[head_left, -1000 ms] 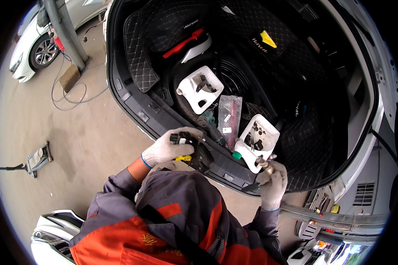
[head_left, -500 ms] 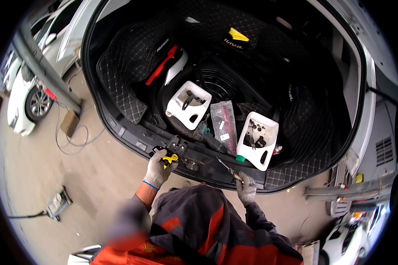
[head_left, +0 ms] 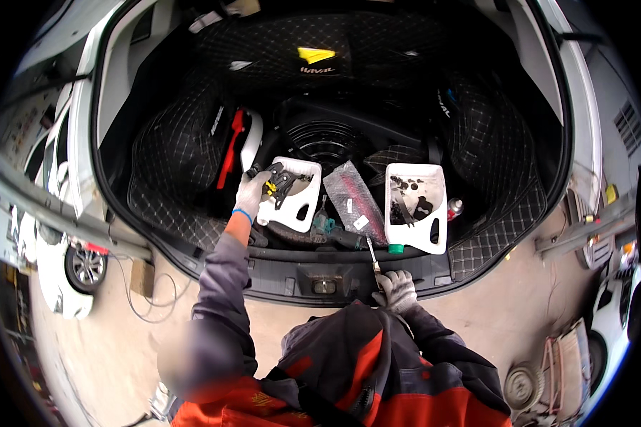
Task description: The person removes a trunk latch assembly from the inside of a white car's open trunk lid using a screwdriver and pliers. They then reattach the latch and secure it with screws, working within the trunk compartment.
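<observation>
My left hand [head_left: 251,193], in a pale knit glove with a blue cuff edge, is closed on a black bracket-like part with yellow pieces [head_left: 283,183]. It holds this over the left white cut-open jug [head_left: 288,215], whose hollow contains dark small parts. By the trunk's front sill, my right hand [head_left: 400,290], gloved too, grips a slim hand tool [head_left: 374,260] with a metal shaft pointing away from me; its exact kind is unclear. A second white cut-open jug [head_left: 434,229] with a green cap stands to the right, holding black clips and small pieces.
Between the jugs lie a bubble-wrapped package [head_left: 355,203] and a green-and-black power tool [head_left: 338,233]. Red and white long pieces [head_left: 229,153] lean at the trunk's left. A spray can [head_left: 455,208] sits beside the right jug. The trunk sill [head_left: 278,283] runs before me.
My left hand has moved forward from the sill to the left jug, carrying the black part. My right hand still holds the tool, now pointing more straight ahead. The view has turned.
</observation>
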`<act>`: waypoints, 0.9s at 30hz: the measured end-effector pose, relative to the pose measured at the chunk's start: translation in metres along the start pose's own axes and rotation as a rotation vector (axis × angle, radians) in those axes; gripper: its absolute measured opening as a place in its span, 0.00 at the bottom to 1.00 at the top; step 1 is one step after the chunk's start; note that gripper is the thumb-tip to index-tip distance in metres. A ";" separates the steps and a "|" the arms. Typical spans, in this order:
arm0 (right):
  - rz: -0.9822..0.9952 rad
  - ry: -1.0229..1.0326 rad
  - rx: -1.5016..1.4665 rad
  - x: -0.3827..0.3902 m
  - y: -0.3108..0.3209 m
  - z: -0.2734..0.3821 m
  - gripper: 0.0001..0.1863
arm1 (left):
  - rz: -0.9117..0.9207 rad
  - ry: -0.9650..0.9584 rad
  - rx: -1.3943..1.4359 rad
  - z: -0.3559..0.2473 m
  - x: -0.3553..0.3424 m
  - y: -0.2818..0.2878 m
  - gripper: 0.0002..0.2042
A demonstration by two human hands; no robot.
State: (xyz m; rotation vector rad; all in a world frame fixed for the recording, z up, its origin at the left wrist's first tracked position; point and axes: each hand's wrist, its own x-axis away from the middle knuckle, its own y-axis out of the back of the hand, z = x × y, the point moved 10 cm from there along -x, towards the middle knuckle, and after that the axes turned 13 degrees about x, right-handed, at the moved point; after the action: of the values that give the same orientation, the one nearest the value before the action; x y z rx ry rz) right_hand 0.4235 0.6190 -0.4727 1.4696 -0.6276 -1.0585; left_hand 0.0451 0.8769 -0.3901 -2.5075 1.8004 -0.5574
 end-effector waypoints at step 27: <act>-0.121 -0.030 0.101 -0.022 -0.017 -0.016 0.13 | 0.303 -0.064 -1.570 0.165 -0.186 -0.073 0.28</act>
State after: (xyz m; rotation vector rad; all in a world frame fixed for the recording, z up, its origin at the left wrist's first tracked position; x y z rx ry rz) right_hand 0.4245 0.6489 -0.4844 1.5979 -0.6271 -1.1583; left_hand 0.1075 1.0398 -0.5819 -2.4083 3.1427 1.5059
